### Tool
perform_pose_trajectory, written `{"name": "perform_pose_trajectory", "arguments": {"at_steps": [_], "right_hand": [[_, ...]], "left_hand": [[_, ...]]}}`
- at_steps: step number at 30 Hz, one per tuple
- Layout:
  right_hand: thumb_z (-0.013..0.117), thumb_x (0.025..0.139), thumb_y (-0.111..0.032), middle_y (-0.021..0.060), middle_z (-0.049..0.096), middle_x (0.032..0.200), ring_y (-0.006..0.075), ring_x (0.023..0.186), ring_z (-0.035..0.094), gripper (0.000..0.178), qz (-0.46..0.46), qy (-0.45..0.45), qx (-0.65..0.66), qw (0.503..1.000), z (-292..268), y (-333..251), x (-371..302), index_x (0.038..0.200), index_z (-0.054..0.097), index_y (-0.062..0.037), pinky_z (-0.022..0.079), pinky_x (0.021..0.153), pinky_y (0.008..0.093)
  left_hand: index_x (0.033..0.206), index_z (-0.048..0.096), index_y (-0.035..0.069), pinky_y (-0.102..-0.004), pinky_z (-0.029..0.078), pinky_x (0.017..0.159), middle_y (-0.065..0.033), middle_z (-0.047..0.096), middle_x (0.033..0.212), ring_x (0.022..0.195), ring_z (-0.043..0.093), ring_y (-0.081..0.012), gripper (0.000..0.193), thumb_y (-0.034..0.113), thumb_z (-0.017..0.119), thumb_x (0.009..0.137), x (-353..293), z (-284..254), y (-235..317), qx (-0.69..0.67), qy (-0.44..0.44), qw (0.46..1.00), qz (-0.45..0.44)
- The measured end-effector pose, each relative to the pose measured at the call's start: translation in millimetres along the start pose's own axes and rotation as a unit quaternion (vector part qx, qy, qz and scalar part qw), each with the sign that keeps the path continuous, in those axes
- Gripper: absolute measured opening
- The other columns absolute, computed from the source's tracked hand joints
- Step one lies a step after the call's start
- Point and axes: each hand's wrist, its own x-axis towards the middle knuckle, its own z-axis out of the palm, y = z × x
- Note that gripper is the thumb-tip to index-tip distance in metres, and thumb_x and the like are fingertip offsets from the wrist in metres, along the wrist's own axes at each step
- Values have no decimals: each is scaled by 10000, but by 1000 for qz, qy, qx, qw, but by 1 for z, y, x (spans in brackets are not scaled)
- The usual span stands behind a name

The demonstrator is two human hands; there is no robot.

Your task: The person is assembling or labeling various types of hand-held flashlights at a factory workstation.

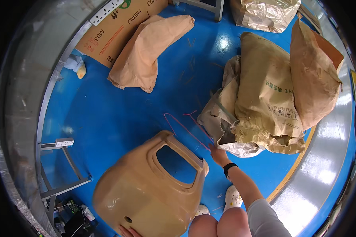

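A large tan moulded shell (146, 197) with a four-sided opening and a small round hole stands on the floor in front of me, left of my knees. My left hand (129, 232) shows only its fingertips at the lower edge, lying flat on the shell below the round hole. To the right of the shell, my right hand (218, 155) is closed on a thin pink string (187, 130). The string runs in a long loop across the floor, one stretch reaching the shell's far corner, with a knotted part beyond my hand. A black band circles my right wrist.
Torn brown paper sacks (265, 83) are piled to the right, one edge close to my right hand. Another paper sack (146, 51) leans on a cardboard sheet (114, 29) at far left. A metal frame (69, 185) stands left. My light clogs (233, 197) are beside the shell.
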Motion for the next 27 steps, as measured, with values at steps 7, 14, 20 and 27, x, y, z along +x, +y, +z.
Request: {"name": "perform_pose_trajectory", "arguments": {"at_steps": [7, 14, 20, 27], "right_hand": [[524, 824, -81, 179, 622, 751, 374, 701, 619, 124, 12, -115, -27, 993, 29, -3, -15, 941, 511, -45, 476, 563, 469], [486, 902, -71, 105, 588, 889, 244, 743, 614, 55, 66, -8, 372, 926, -116, -72, -88, 933, 455, -38, 477, 584, 326], [384, 974, -134, 119, 641, 840, 153, 684, 599, 70, 164, -52, 578, 797, -373, -136, -169, 968, 420, -74, 432, 533, 238], [394, 980, -179, 113, 635, 820, 157, 695, 601, 124, 94, -215, 638, 734, -594, -256, -236, 993, 418, -57, 465, 589, 257]], "left_hand": [[1442, 162, 19, -575, 103, 1064, -280, 96, 1475, 1342, 104, -487, 754, 549, 295, 923, -1, -2, -4, 18, 16, 1000, 8], [1433, 66, -28, -560, 90, 1079, -313, 29, 1462, 1350, 66, -476, 771, 528, 231, 925, 2, -8, 0, 32, -30, 999, 5], [1422, 117, -37, -506, 132, 1091, -305, 95, 1457, 1335, 147, -463, 765, 403, 467, 903, 9, -41, 34, -99, -85, 990, -44], [1414, 145, -38, -434, 219, 1082, -251, 264, 1421, 1325, 257, -386, 935, 373, 683, 769, -15, -176, 230, -458, -163, 837, 249]]}}
